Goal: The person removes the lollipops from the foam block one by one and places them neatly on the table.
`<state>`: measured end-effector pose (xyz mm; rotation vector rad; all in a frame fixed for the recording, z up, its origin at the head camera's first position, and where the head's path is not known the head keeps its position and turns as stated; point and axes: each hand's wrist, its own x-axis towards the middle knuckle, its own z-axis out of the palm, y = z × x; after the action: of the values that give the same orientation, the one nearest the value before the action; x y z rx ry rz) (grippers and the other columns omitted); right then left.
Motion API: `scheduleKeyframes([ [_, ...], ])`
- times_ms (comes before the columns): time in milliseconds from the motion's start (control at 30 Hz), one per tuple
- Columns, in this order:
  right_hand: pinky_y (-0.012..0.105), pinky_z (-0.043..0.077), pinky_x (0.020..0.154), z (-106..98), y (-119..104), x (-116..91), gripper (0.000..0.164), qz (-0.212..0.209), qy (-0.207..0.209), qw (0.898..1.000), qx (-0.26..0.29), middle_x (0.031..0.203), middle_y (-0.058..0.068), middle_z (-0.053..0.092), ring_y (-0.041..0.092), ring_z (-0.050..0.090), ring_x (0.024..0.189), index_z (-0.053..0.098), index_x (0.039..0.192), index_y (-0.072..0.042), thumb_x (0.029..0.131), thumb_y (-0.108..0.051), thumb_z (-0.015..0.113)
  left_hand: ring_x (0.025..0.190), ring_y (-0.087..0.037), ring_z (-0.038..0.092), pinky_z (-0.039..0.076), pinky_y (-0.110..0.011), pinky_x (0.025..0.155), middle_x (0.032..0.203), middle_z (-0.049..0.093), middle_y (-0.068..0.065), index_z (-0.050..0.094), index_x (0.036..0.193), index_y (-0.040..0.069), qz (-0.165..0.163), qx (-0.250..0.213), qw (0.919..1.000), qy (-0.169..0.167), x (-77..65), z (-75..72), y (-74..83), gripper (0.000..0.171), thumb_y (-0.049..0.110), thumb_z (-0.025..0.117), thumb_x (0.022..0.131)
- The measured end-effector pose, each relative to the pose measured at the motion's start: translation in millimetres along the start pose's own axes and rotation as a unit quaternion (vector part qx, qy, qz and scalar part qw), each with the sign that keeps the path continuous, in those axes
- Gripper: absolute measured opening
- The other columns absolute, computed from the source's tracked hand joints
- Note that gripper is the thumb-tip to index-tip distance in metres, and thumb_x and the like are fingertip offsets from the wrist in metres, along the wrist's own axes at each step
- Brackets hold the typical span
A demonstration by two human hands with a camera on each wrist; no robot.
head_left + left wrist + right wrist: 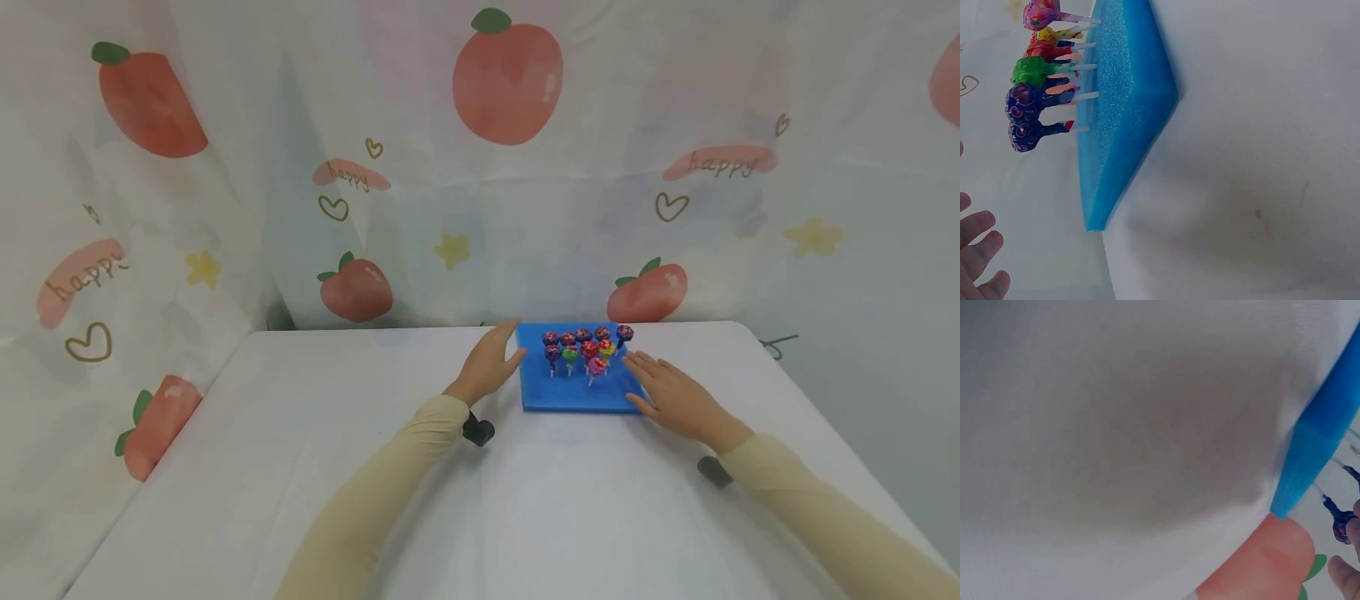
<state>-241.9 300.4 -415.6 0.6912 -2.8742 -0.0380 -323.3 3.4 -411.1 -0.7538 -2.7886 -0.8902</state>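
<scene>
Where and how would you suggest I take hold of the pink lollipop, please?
I'd pinch the pink lollipop by its round head from the near side: its stick stands in the blue foam, and the other lollipops stand farther back, leaving its front open.

We see a white table [300,417], far right corner rounded, its back edge near a pale printed curtain [420,67]. On the curtain we count one big red fruit [507,83] top centre, two smaller fruits low down just above the table's back edge, one with a slanted edge upper left, one lower left, one cut off at the right. We log three pink patches [720,162] reading "happy", several brown heart outlines and three yellow flowers [453,250]. In the left wrist view we get a small dark mark [1257,214] on the tabletop; right wrist, a red fruit print with green leaves [1316,567].
</scene>
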Motion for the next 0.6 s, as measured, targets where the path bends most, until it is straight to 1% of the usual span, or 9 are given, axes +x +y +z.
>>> scheduleKeyframes([
  [167, 0.057, 0.033, 0.107, 5.6, 4.8, 3.1, 0.064, -0.005, -0.021, 1.0, 0.016, 0.142, 0.027, 0.041, 0.044, 0.036, 0.132, 0.039, 0.138, 0.007, 0.09, -0.031, 0.06, 0.138, -0.022, 0.037, 0.032, -0.037, 0.113, 0.149, 0.039, -0.007, 0.033, 0.146, 0.01, -0.028, -0.028, 0.9992, -0.006, 5.6, 9.5, 0.1, 0.056, 0.029, 0.052, 0.097],
  [333, 0.056, 0.03, 0.109, 14.3, 10.4, 6.8, 0.066, -0.003, -0.046, 0.999, 0.026, 0.144, 0.027, 0.038, 0.044, 0.034, 0.134, 0.037, 0.139, 0.007, 0.092, -0.034, 0.057, 0.138, -0.023, 0.038, 0.032, -0.037, 0.113, 0.148, 0.041, -0.008, 0.034, 0.145, 0.011, -0.046, -0.06, 0.9972, -0.002, 11.9, 18.7, -1.6, 0.054, 0.027, 0.052, 0.097],
  [500, 0.057, 0.027, 0.11, 19.3, 13.8, 9.1, 0.066, -0.004, -0.073, 0.997, 0.027, 0.146, 0.027, 0.035, 0.044, 0.031, 0.136, 0.034, 0.141, 0.007, 0.093, -0.034, 0.054, 0.133, -0.024, 0.044, 0.036, -0.038, 0.111, 0.142, 0.048, -0.01, 0.039, 0.143, 0.009, -0.06, -0.095, 0.9936, 0.008, 16.9, 27.2, -3.8, 0.051, 0.027, 0.051, 0.097],
  [600, 0.058, 0.026, 0.11, 20.7, 14.2, 9.4, 0.066, -0.007, -0.082, 0.996, 0.024, 0.147, 0.026, 0.035, 0.045, 0.03, 0.136, 0.035, 0.14, 0.007, 0.093, -0.035, 0.053, 0.13, -0.025, 0.048, 0.04, -0.039, 0.107, 0.138, 0.053, -0.011, 0.041, 0.141, 0.008, -0.063, -0.12, 0.9908, 0.012, 18.4, 30.6, -4.7, 0.048, 0.025, 0.052, 0.097],
])
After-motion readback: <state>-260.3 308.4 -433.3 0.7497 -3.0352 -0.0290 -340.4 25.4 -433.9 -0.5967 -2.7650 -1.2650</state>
